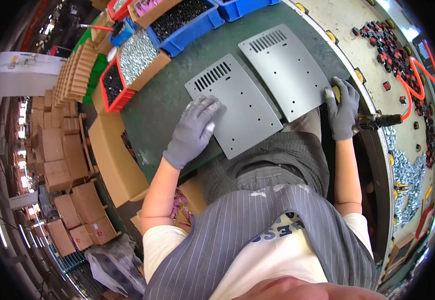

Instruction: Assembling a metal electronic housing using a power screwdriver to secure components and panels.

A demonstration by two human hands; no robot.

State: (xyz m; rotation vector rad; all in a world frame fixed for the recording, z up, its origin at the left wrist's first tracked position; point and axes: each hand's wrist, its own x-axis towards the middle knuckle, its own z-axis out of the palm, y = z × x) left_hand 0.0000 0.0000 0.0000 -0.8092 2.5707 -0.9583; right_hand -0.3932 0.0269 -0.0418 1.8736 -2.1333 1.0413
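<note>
Two flat grey metal panels lie side by side on the green tabletop, each with a row of slots at its far end and several small holes. On the left edge of the left panel (242,107) rests my left hand (193,129), gloved in grey, its fingers stretched flat. Beside the near right corner of the right panel (287,70) is my right hand (343,107), also gloved, with bent fingers. A black air screwdriver (380,121) with an orange hose runs in behind this hand; a bit of yellow shows between thumb and fingers. Most of the tool's front is hidden.
Blue bins (185,25) of black screws and a red bin (115,85) stand at the far left, beside a carton of silvery screws (138,52). Right of the table runs a pale line (350,25) with rollers, black-and-red parts (385,50) and shiny hardware (410,185). An open carton (115,155) stands left.
</note>
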